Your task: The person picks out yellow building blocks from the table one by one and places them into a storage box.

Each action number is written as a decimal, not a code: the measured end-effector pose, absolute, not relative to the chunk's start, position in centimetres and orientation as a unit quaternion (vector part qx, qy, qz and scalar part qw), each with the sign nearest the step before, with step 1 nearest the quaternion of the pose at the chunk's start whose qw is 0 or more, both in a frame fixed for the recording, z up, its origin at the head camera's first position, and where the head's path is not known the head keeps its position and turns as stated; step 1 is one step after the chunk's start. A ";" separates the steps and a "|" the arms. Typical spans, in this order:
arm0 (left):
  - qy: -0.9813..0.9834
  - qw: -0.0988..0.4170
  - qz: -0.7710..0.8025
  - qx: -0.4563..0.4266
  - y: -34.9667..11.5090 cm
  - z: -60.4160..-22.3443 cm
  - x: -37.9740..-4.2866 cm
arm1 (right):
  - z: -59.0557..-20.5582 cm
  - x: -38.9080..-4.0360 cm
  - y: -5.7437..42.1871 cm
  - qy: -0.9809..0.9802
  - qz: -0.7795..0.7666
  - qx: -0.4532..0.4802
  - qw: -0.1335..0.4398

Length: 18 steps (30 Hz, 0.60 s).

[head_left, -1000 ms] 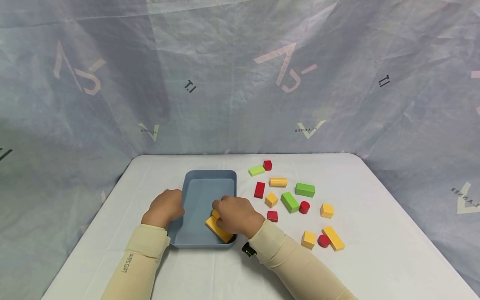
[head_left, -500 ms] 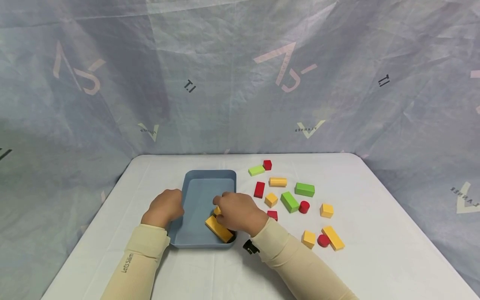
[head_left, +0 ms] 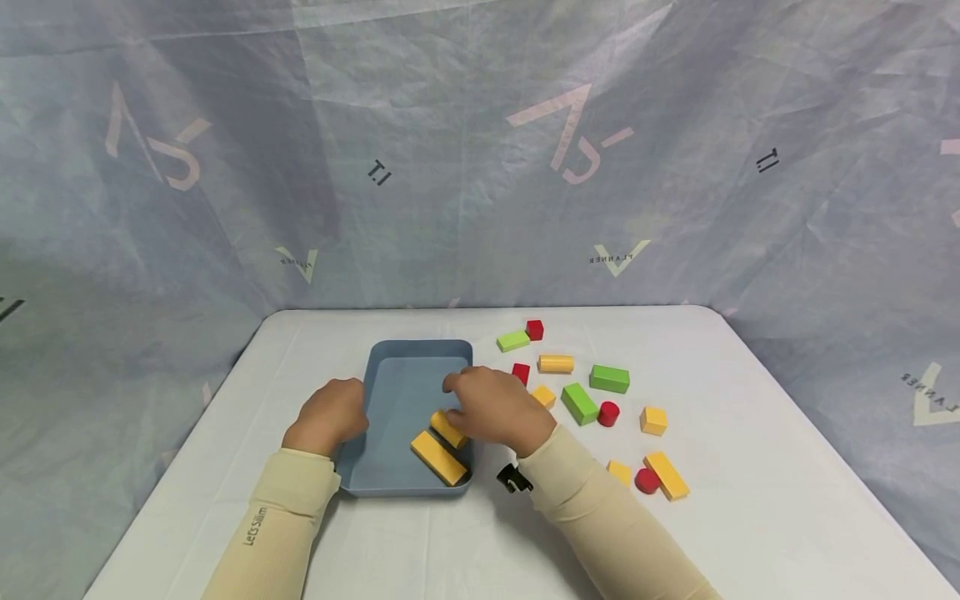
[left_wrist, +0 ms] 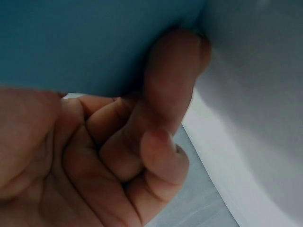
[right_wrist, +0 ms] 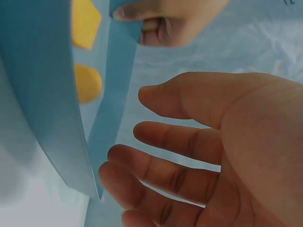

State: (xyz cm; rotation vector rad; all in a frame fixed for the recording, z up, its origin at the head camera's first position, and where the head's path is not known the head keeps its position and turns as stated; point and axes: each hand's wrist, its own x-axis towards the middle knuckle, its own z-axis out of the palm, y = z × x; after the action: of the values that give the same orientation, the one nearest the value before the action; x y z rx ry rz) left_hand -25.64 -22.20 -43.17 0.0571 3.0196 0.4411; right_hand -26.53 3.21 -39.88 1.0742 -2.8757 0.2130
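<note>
The left hand [head_left: 332, 416] pinches the left wall of the blue tray [head_left: 390, 417], likely to steady it; the right hand [head_left: 497, 407], grip spread, holds nothing; yellow cylinder [head_left: 449, 428] and yellow block [head_left: 438, 458] lie near right inside

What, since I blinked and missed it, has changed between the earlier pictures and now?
The bare right hand has moved rightward and up the head view, apparently letting go of the yellow cylinder, now more exposed beside the yellow rectangular block in the blue-grey rectangular tray. That block, the tray and the bare left hand gripping its left rim stayed put.
</note>
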 end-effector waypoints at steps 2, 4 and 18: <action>0.988 0.046 0.146 0.019 -22.2 -43.2 -25.7 | -39.7 -26.9 3.6 -0.934 0.075 0.347 0.036; 0.987 0.046 0.150 0.019 -22.3 -43.3 -25.7 | -39.4 -27.2 4.1 -0.936 0.083 0.341 0.037; 0.985 0.049 0.160 0.031 -22.5 -43.1 -25.6 | -38.4 -28.9 7.2 -0.969 0.095 0.227 -0.019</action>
State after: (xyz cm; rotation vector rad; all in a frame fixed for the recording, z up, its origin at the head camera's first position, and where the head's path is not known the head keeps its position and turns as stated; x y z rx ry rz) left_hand -25.56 -22.50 -43.08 0.0952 3.0033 0.4884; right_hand -28.87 7.18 -38.41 0.7207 -3.0822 0.3014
